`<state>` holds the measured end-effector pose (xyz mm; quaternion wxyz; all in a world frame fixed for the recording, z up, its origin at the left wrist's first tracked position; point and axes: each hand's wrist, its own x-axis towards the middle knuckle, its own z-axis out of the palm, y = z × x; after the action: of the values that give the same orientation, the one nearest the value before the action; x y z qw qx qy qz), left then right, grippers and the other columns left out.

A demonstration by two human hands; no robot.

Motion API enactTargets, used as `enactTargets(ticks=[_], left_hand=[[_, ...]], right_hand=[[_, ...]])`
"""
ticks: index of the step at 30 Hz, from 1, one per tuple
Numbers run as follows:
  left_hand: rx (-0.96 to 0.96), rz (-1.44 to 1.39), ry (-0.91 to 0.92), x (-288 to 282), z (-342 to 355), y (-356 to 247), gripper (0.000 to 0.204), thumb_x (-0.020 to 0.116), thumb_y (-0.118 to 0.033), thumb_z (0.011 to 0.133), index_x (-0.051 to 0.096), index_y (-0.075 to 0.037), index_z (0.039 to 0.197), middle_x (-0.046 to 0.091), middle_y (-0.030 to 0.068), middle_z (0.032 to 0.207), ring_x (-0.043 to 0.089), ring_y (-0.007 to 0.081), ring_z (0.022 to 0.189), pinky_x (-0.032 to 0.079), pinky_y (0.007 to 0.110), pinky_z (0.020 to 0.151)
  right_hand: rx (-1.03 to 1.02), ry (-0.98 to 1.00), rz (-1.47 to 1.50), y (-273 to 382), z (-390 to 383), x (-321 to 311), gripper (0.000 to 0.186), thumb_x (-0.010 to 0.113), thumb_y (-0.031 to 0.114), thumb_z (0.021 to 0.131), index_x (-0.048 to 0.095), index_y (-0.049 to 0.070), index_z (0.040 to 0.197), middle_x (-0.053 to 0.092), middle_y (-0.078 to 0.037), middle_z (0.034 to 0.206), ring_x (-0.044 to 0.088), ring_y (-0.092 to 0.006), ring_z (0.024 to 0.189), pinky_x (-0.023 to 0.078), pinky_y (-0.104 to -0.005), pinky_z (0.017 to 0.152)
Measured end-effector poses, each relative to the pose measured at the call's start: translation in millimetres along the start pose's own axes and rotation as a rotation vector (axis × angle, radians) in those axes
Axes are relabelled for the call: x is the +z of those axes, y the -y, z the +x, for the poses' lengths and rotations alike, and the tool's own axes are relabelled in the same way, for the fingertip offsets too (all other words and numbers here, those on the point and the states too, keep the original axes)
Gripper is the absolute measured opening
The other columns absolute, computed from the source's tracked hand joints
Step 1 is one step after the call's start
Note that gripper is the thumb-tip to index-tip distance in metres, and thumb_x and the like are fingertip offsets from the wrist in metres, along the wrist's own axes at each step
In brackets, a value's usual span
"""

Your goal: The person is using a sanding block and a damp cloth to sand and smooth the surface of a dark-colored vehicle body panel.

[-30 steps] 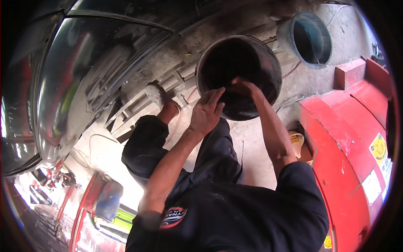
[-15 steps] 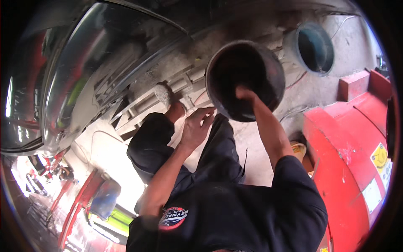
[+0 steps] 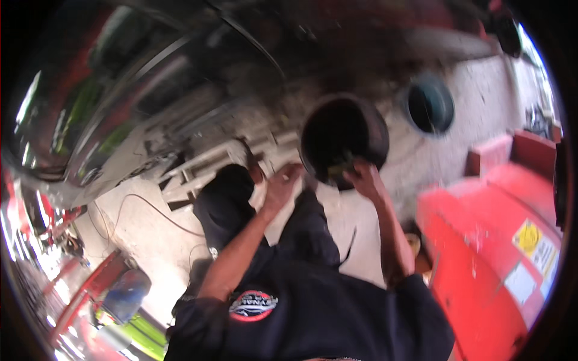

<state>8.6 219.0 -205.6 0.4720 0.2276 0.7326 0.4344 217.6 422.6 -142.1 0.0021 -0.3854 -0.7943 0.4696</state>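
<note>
A black bucket (image 3: 378,129) stands in front of my knees, its wide mouth facing up at me and its inside dark. At its near right rim my right hand (image 3: 365,179) is closed on a small yellowish-green wad (image 3: 342,171), blurred, which may be a cloth or a sponge. My left hand (image 3: 282,188) hovers over my knee, just left of the rim, with bent fingers somewhat apart and nothing visible in them. Whether its fingertips touch the bucket is unclear.
A dark, glossy car body (image 3: 174,66) spans the far and left side. Beyond the bucket to the right stands a blue-green tub (image 3: 447,108). Red machinery (image 3: 475,265) with stickers rises at my right. A thin hose (image 3: 153,206) crosses the floor at left.
My right hand has come up from deep inside the bucket to its near rim, bringing the yellowish-green wad into sight. My left hand stays beside the bucket. The view has shifted.
</note>
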Motion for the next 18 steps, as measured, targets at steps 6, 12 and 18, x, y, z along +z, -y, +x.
enactTargets(ticks=[6, 12, 18], left_hand=[[-0.308, -0.424, 0.225, 16.5, -19.6, -121.0, 0.065, 0.045, -0.057, 0.109, 0.046, -0.013, 0.157, 0.05, 0.0069, 0.156, 0.049, 0.0236, 0.143, 0.045, 0.041, 0.114], [0.009, -1.025, 0.414, -33.3, -18.9, -174.0, 0.07, 0.05, -0.057, 0.108, 0.049, -0.003, 0.152, 0.06, 0.0088, 0.144, 0.058, 0.0215, 0.133, 0.047, 0.039, 0.112], [0.361, -0.807, 0.139, -167.8, -16.6, -346.7, 0.028, 0.073, -0.034, 0.101, 0.067, -0.011, 0.115, 0.065, -0.0034, 0.108, 0.059, 0.006, 0.101, 0.051, 0.028, 0.091]], right_hand=[[-0.107, 0.096, 0.266, 89.9, -40.4, -60.6, 0.027, 0.079, 0.009, 0.086, 0.064, -0.004, 0.103, 0.061, -0.013, 0.091, 0.057, -0.0247, 0.08, 0.05, -0.0347, 0.074], [-0.589, 0.181, 0.327, 226.6, -1.7, -71.1, 0.021, 0.074, 0.002, 0.089, 0.063, -0.006, 0.105, 0.061, -0.009, 0.097, 0.057, -0.0179, 0.084, 0.049, -0.0307, 0.073], [-0.456, 0.077, 0.571, 363.2, 23.2, -113.1, 0.028, 0.072, 0.005, 0.098, 0.065, -0.004, 0.123, 0.066, -0.002, 0.1, 0.062, -0.015, 0.088, 0.049, -0.0284, 0.076]])
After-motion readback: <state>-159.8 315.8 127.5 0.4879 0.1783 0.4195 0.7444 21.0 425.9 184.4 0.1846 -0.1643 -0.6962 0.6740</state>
